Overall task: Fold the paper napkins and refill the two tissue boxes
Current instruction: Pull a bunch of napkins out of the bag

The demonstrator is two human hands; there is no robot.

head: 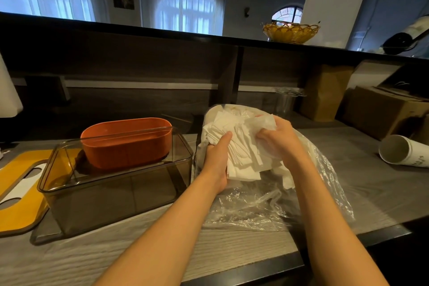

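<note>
Both hands grip a fanned stack of white napkins (241,151) over a clear plastic bag (278,204): left hand (217,160) cupping its side, right hand (276,139) pinching the top. Left stand an orange tissue box (126,141) and smoky clear box (111,193), both open

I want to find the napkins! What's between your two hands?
The head view shows a stack of white paper napkins between the left hand and right hand.
</note>
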